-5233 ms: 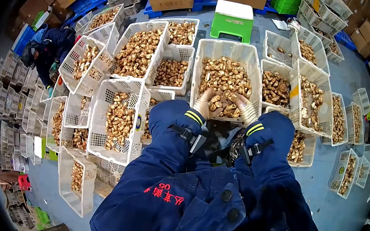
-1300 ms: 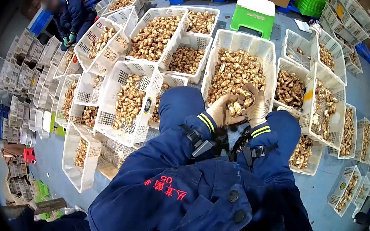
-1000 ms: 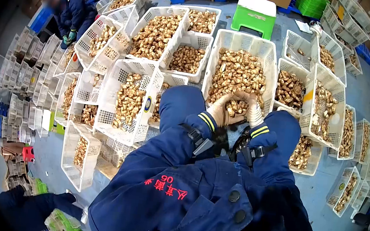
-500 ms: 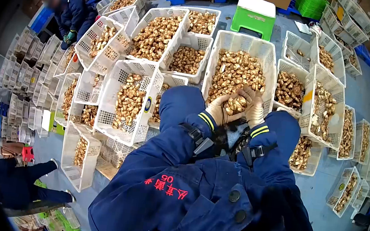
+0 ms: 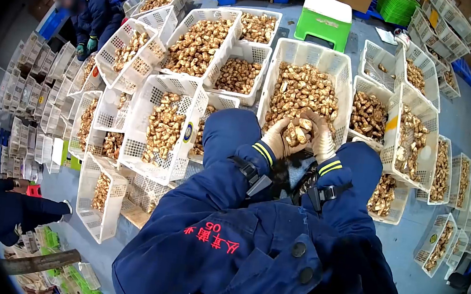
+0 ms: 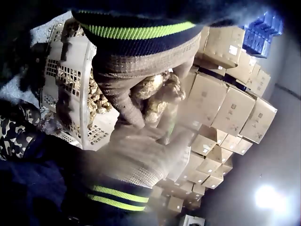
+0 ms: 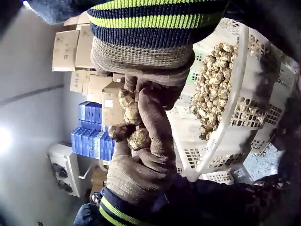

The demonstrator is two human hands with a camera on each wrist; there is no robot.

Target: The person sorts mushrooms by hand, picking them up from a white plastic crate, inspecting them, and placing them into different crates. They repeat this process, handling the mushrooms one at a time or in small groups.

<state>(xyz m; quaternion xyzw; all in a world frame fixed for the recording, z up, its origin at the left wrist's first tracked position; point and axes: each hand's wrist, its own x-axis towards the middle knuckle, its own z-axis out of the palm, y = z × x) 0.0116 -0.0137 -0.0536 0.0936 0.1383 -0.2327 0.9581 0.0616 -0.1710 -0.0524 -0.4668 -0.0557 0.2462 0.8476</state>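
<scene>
Both hands wear dusty knit gloves and meet over the near edge of a white crate (image 5: 340, 72) of brown, knobbly mushrooms (image 5: 303, 91). A small clump of mushrooms (image 5: 297, 133) is cupped between them. My left hand (image 5: 279, 138) curls round its left side, and my right hand (image 5: 322, 141) holds it from the right. In the left wrist view the clump (image 6: 154, 101) shows between the left hand (image 6: 127, 80) and the right hand (image 6: 141, 157). The right wrist view shows mushrooms (image 7: 139, 138) between the curled right hand (image 7: 157, 87) and the left hand (image 7: 141, 174).
More crates of mushrooms stand close on the left (image 5: 163, 89) and right (image 5: 411, 132). A green stool with a white top (image 5: 324, 19) stands beyond the middle crate. Another person (image 5: 91, 14) sits at upper left; one more (image 5: 16, 209) is at lower left.
Since half a second ago, the right fingers have drawn in round the clump, which has turned slightly. The person at lower left has moved farther left. Earlier, the hands were lower among the crate's mushrooms.
</scene>
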